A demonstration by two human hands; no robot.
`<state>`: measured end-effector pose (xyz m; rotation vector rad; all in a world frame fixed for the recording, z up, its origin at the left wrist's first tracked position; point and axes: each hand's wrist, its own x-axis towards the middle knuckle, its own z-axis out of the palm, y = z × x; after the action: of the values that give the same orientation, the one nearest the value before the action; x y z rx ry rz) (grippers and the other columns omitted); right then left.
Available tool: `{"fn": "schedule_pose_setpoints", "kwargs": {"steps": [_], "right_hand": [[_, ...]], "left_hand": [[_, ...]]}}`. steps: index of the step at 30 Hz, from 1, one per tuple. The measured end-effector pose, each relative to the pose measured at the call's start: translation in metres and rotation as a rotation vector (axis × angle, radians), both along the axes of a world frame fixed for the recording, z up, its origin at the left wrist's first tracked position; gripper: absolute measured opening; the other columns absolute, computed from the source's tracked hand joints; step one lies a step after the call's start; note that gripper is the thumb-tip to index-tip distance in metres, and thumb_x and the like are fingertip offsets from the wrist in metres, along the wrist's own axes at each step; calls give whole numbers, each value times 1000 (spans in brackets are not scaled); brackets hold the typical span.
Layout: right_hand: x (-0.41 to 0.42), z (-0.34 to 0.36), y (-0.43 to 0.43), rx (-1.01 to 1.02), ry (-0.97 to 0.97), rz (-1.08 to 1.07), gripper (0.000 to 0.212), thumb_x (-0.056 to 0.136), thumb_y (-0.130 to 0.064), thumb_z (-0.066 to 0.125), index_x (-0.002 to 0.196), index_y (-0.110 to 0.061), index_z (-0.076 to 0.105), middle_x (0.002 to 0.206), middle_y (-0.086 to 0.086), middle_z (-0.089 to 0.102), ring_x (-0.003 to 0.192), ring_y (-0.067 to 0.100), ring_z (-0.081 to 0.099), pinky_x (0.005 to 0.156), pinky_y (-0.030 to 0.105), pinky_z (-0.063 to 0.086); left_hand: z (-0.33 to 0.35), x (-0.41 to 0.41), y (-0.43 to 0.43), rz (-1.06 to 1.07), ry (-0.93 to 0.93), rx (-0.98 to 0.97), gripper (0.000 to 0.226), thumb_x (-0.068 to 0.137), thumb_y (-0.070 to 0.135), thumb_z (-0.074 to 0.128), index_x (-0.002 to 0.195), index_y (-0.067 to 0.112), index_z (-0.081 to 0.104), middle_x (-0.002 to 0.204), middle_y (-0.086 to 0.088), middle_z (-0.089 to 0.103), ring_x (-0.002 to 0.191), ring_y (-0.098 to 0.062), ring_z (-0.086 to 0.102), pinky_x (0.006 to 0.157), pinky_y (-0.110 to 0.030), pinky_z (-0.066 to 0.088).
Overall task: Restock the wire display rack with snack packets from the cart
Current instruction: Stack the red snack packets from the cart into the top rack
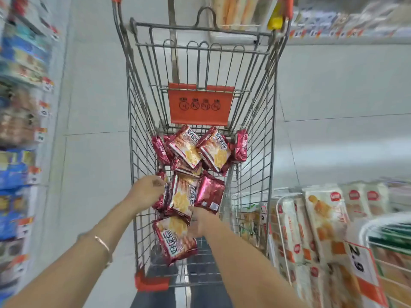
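Note:
A wire shopping cart [133,121] with orange trim stands in front of me, holding several dark red snack packets [213,150] in a loose heap. Both arms reach down into it. My left hand [146,191] grips the left edge of a packet [181,196] in the middle of the heap. My right hand [199,224] is at the lower edge of that same stack, fingers curled over a packet [174,238] lying nearest me. The wire display rack [287,238] stands to the cart's right, with white and orange packets in it.
Store shelves with blue and brown goods [20,130] line the left side, blurred. A price sign [358,256] hangs on the rack at lower right. More shelving [347,27] runs along the upper right. The pale tiled floor [93,107] shows on both sides of the cart.

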<state>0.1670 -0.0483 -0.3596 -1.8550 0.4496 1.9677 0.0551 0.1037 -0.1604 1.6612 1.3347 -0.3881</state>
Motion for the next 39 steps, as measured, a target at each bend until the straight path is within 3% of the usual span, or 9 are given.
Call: {"fn": "schedule_pose_setpoints", "kwargs": {"steps": [4,11,14,19,22,24,28,33,39], "right_hand": [[-20,-52,-22,178,199,-454,70,51,-47,94,111,-21,71,119,-1,63,116,23,58,105,39,50],[17,40,-4,-64,294,-958,29,89,6,65,117,1,61,108,16,49,81,19,51,57,29,59],[45,83,-24,46,367,-714,29,90,8,61,118,1,60,96,14,61,78,16,56,63,23,58],[91,129,-17,425,368,-255,41,97,6,53,137,5,46,115,14,71,110,24,69,93,31,56],[104,115,-8,544,264,-216,46,98,-7,59,141,2,45,131,19,63,126,32,59,111,42,44],[106,96,-7,491,-53,-165,42,99,-15,60,137,-1,50,122,17,65,116,32,64,103,39,51],[87,46,-13,326,-896,645,29,90,-10,64,118,-15,67,116,6,67,108,24,65,93,39,56],[44,-7,-9,248,-779,1311,119,82,-62,68,157,-26,-18,163,9,-19,151,41,-13,115,71,14],[48,-25,0,316,-930,1351,121,88,-40,72,153,-22,-28,164,19,-15,152,42,-1,120,62,17]], "left_hand": [[-9,-3,9,49,0,-39,13,95,11,54,99,20,64,112,-3,64,100,-22,61,94,-43,53],[-9,7,15,255,-25,-139,16,99,17,52,112,13,60,105,-12,64,102,-28,64,84,-40,57],[-9,16,17,281,-22,-148,24,100,31,52,110,12,61,98,-4,60,105,-32,61,99,-49,51],[-7,30,2,117,103,-526,117,64,79,71,151,10,34,145,-13,51,127,-28,56,104,-50,48],[-10,34,-9,377,-44,-650,78,66,41,83,126,-2,58,79,-9,76,59,-16,70,51,-24,55],[-23,28,-11,558,-132,-527,75,57,39,86,120,4,65,89,-11,76,66,-19,71,56,-26,56],[-31,17,-10,673,-189,-218,42,75,31,83,110,13,68,100,-7,74,80,-19,71,73,-30,57],[-35,19,-14,690,-210,-143,22,87,22,74,105,15,62,80,-1,68,41,0,61,37,-12,45],[-44,14,-23,650,-177,-33,30,84,25,78,106,17,61,78,3,70,45,1,62,41,-13,48]]}}
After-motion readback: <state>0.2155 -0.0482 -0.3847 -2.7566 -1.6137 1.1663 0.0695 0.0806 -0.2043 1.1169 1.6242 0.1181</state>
